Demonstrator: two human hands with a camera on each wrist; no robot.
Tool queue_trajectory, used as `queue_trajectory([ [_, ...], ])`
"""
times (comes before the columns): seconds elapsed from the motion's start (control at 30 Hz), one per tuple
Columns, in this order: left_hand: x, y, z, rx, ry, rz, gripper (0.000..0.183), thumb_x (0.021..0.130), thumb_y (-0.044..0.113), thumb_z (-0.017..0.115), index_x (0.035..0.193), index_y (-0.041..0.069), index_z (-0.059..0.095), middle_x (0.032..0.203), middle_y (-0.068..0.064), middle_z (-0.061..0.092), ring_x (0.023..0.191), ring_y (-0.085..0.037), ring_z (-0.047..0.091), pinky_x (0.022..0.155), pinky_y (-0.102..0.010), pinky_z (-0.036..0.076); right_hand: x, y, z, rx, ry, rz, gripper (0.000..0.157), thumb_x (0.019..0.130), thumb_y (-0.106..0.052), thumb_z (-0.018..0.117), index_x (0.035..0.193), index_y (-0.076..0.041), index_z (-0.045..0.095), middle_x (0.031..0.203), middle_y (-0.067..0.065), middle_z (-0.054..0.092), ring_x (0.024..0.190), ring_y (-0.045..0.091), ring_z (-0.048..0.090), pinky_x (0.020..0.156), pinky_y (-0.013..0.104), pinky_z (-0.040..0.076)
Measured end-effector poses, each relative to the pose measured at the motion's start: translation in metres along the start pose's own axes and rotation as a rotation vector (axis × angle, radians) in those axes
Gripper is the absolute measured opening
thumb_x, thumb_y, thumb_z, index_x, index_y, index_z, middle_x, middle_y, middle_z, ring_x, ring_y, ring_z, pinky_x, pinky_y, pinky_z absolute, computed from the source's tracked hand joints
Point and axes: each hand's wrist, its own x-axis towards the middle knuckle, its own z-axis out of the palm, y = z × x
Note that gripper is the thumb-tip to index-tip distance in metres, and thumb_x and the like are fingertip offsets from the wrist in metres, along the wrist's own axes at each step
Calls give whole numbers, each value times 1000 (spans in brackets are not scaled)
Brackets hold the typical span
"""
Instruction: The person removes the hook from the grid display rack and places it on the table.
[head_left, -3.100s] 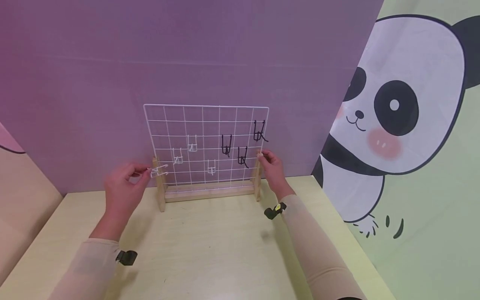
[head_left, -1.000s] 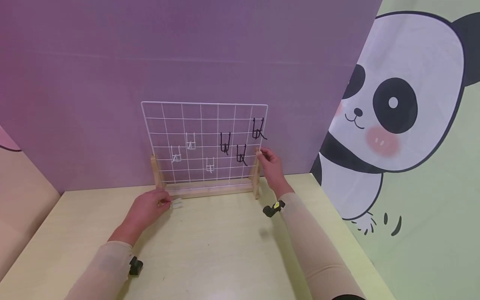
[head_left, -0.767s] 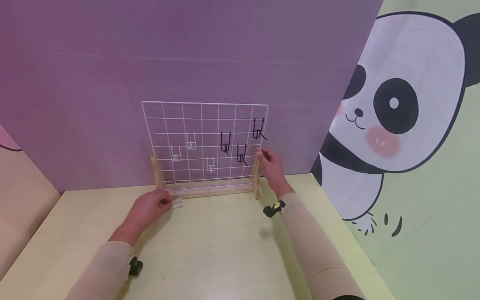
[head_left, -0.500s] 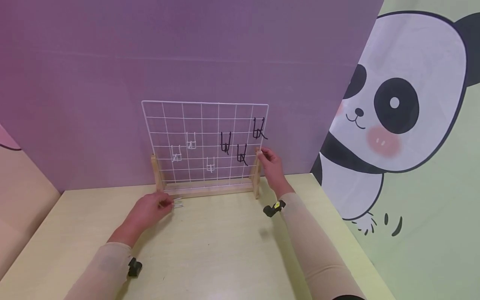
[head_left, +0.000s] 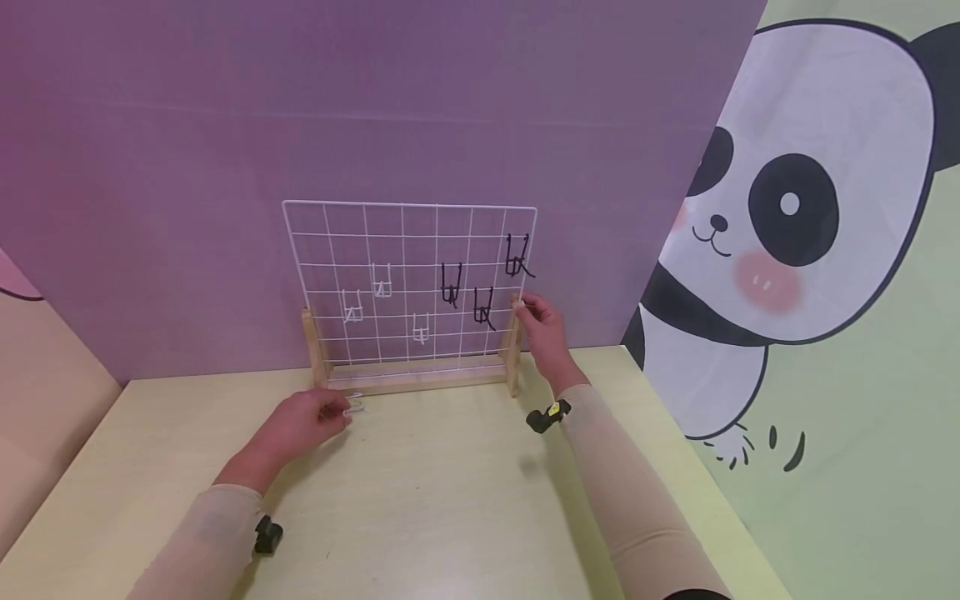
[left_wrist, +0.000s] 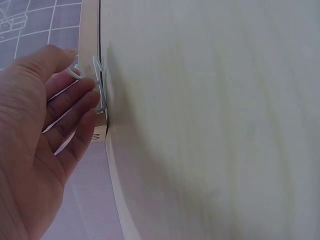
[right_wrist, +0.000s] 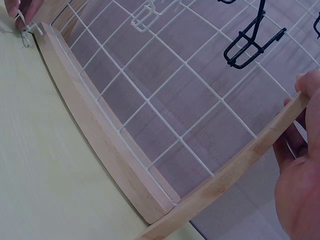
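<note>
A white wire hook (head_left: pixel 356 405) rests on the table against the front of the stand's wooden base (head_left: pixel 420 383), near its left end. My left hand (head_left: pixel 303 425) is right beside it; in the left wrist view the thumb and loosely bent fingers (left_wrist: pixel 75 107) are apart around the hook's curled end (left_wrist: pixel 75 73). My right hand (head_left: pixel 545 333) pinches the right edge of the white wire grid (head_left: pixel 420 250) at the top of the wooden upright (right_wrist: pixel 240 172). Several hooks hang on the grid, white ones (head_left: pixel 382 287) left and black ones (head_left: pixel 451 292) right.
The light wooden table (head_left: pixel 450 500) spreads out before the stand. A purple backdrop (head_left: pixel 420 100) rises close behind the grid. On the right a wall bears a large painted panda (head_left: pixel 817 308).
My left hand has brought the white hook down from beside the grid to the table at the base, and its fingers have now loosened from it. My right hand stays at the grid's edge.
</note>
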Motion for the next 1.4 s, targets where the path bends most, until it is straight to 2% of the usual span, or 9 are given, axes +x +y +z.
queue_trajectory([
  [0.23,0,0,-1,16,-40,-38,22,97,9,82,117,2,78,100,-2,73,93,-24,67,89,-53,61,-1,0,1,-6,2,3,35,113,-27,67,139,-3,70,133,15,69,127,27,61,122,53,44],
  [0.47,1,0,1,39,-57,-78,24,95,7,86,117,3,78,98,-1,73,92,-23,67,88,-51,60,-1,1,1,-8,-1,-5,35,113,-26,66,139,-3,70,134,17,69,127,27,61,121,53,43],
  [0.73,3,-2,3,96,-44,-67,24,92,5,88,114,3,79,95,-2,76,91,-25,71,88,-55,61,-1,1,1,-13,-7,2,35,113,-28,66,138,-4,70,135,16,69,128,26,60,122,54,43],
  [1.17,2,5,-1,132,-62,-104,27,91,8,90,115,4,78,99,-2,77,95,-27,72,89,-55,60,-3,-2,1,-24,-6,26,36,114,-30,66,140,-5,69,136,14,69,132,29,60,125,55,41],
  [1.4,-2,7,-4,132,-45,-80,25,91,10,90,112,5,78,98,-3,77,94,-27,73,87,-56,60,-3,-3,0,-22,-10,27,37,114,-30,66,141,-6,69,137,15,68,132,29,59,124,55,41],
])
